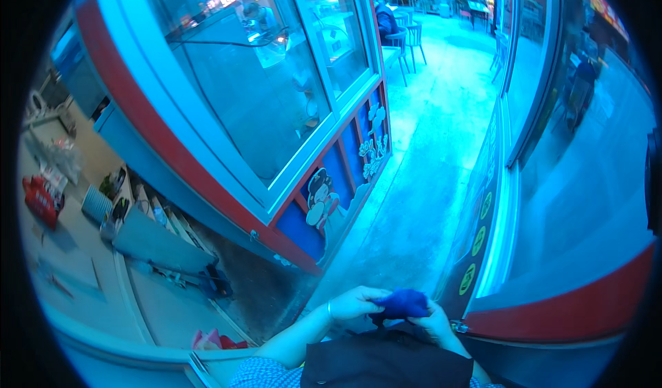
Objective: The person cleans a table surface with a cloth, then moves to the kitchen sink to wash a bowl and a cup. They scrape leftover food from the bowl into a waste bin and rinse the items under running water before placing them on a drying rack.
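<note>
A bunched dark blue cloth [403, 304] is held between both hands at the lower middle of the view, in front of a dark garment or apron [385, 359]. My left hand [357, 302], with a pale band at the wrist, grips its left side. On the cloth's right side, my right hand [434, 319] closes around the lower edge. Some fingers are hidden behind the cloth.
Windowed panels with red frames [207, 176] stand left and right of a doorway onto a floor [429, 145] with chairs [398, 39] and a seated person. At the left, a counter [77, 253] bears a red bag [44, 202] and several small items.
</note>
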A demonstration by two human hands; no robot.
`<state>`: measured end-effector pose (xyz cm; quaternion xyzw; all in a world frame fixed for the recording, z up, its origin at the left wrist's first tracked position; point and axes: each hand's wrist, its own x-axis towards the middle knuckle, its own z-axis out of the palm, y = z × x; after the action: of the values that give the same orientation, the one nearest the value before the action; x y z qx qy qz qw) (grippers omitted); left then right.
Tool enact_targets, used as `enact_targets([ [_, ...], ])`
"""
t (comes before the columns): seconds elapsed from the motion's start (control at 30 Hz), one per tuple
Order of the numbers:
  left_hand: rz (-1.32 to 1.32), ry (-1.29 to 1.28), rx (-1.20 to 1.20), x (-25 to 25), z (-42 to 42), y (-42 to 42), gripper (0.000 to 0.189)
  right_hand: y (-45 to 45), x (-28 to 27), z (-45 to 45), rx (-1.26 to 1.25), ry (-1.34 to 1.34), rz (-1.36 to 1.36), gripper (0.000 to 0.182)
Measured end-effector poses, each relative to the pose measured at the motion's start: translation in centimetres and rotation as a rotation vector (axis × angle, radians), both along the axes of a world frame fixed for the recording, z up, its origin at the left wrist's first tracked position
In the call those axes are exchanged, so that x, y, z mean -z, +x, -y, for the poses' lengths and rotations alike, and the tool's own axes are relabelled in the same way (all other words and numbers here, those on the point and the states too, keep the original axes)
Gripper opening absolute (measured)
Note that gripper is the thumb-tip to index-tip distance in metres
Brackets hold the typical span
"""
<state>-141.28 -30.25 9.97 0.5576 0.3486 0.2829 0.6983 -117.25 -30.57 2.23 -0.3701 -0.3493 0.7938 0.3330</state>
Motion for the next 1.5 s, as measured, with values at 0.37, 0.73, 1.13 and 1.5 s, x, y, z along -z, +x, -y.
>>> enact_targets([
  [0.37, 0.309, -0.503, -0.129, 3.2, -22.5, -3.1, 0.055, -2.8, -0.2, -19.4, 0.343, -0.114, -0.681, 0.070],
  [0.73, 0.331, -0.654, -0.305, 4.5, -50.1, -6.1, 0.052, -5.2, 0.4, -46.7, 0.231, -0.321, -0.539, 0.061],
  [1.13, -0.358, 0.225, 0.006, 7.4, -84.0, -5.9, 0.029, -5.6, 6.6, -75.5, 0.382, -0.293, -0.276, 0.050],
  [1.5, -0.086, 0.515, 0.392, 3.7, -112.4, 5.5, 0.019, -1.0, 7.3, -98.5, 0.625, 0.031, 0.530, 0.032],
])
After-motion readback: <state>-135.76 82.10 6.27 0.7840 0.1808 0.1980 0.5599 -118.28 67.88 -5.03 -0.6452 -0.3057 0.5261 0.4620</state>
